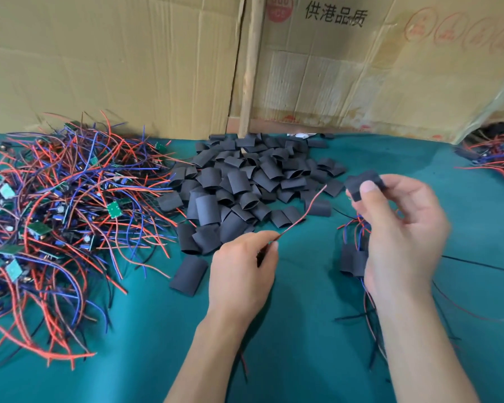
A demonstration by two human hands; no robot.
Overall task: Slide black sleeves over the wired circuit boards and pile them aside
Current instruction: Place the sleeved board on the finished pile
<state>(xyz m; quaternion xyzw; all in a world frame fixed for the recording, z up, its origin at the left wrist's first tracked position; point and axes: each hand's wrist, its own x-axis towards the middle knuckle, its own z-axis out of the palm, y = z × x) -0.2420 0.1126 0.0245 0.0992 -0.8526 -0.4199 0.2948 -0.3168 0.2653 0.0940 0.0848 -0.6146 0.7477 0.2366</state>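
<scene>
**Both hands busy: wire in left, sleeve in right**

Left hand (pixel 242 266), low centre and nearest the camera, pinches a red wire (pixel 301 216) between thumb and fingers; the wire runs up and right from the pinch, free end in the air near the sleeve pile. Cannot tell if a board hangs below the hand.

Right hand (pixel 399 234) is raised over the bench (pixel 288 330), thumb and fingers clamped on one black sleeve (pixel 361 184), thumb pressed on its front. Hands are apart, not touching.

Under the right hand: a small bunch of sleeved boards (pixel 352 261) on the green cloth, with red, blue and black wires trailing out toward the camera.

Centre back: loose pile of empty black sleeves (pixel 245 184); one stray sleeve (pixel 188 276) lies apart, just left of the left hand.

Left: big tangle of bare green boards with red and blue wires (pixel 56 216).

Far right edge: another wired heap (pixel 495 158), partly cut off.

Behind everything: cardboard boxes (pixel 361 82) standing at the bench's back edge.
</scene>
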